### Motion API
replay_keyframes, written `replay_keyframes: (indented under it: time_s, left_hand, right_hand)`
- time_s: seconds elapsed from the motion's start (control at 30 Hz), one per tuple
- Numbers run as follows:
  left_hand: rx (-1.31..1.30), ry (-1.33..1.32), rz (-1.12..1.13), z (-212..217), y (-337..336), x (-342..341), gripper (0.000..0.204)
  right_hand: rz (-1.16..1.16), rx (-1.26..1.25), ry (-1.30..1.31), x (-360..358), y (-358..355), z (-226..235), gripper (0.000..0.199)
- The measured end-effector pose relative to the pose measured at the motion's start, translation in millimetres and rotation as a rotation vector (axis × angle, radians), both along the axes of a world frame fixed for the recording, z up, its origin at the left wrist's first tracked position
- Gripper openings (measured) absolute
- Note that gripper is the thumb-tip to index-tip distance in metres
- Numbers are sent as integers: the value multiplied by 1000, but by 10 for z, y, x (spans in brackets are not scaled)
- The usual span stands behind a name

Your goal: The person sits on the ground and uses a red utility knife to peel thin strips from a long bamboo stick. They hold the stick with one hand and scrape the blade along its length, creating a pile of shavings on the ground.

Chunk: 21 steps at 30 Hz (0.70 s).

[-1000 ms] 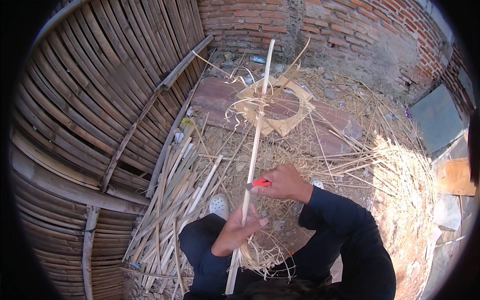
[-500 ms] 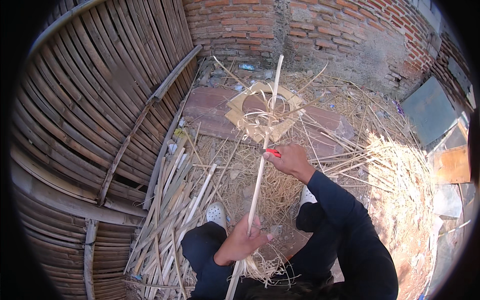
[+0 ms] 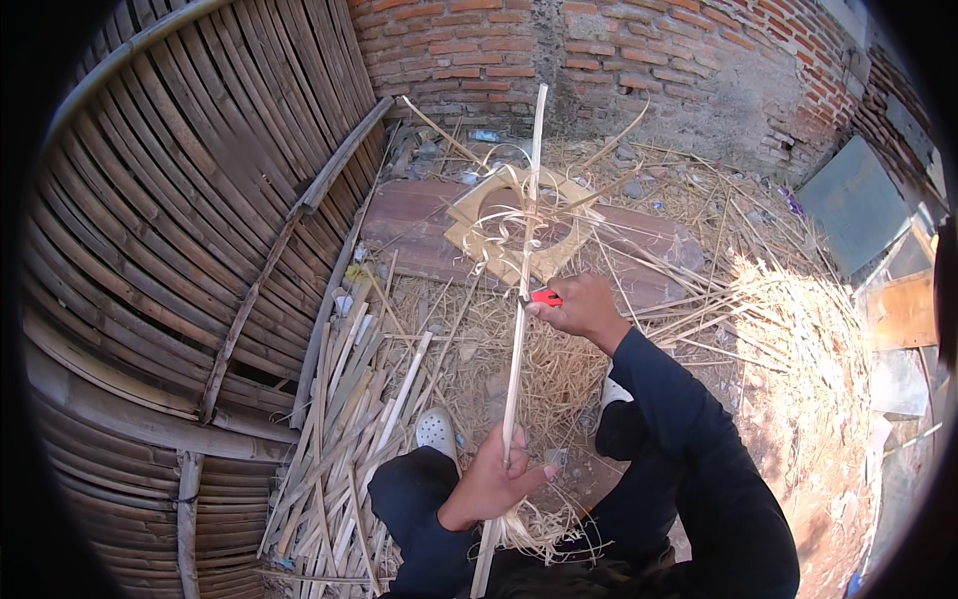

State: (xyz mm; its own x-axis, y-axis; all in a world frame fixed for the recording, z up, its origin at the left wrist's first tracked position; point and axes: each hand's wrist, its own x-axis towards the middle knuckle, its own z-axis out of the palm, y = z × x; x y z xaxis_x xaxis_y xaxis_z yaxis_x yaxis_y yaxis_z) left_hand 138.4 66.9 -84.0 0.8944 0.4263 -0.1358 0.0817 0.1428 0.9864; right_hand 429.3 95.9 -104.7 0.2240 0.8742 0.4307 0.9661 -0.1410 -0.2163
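A long pale bamboo strip (image 3: 516, 371) runs away from me between my legs, its far end raised toward the brick wall. My left hand (image 3: 491, 483) is closed round its near part, thumb pointing right. Farther up, my right hand (image 3: 587, 307) grips a red-handled knife (image 3: 546, 298) against the strip; the blade is mostly hidden. Thin curled shavings (image 3: 504, 222) hang around the strip just beyond the knife. More shavings (image 3: 549, 534) lie in a bunch by my lap, beside my left hand.
Split bamboo strips (image 3: 334, 439) are piled left of my foot, beside a bamboo slat wall (image 3: 190, 220). A board with a round hole (image 3: 464, 240) lies on a brown panel (image 3: 409, 235). Shavings litter the ground. A brick wall (image 3: 469, 45) stands behind; sheets (image 3: 853, 205) lean at right.
The strip stands slightly more upright in view, its far end shifted left. My left hand sits a little farther right, and more of the red handle shows. Both hands keep their grips.
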Motion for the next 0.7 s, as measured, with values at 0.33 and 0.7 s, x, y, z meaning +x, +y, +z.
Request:
replay_keyframes:
  time_s: [0.33,0.7]
  left_hand:
    - [113,-6,-105,-102,-125,77,38]
    - [-53,128,141,-30,106,84,32]
  right_hand:
    - [-416,-69,207,873,94,-176,68]
    - [96,-239,267,-222,-75,-45,62]
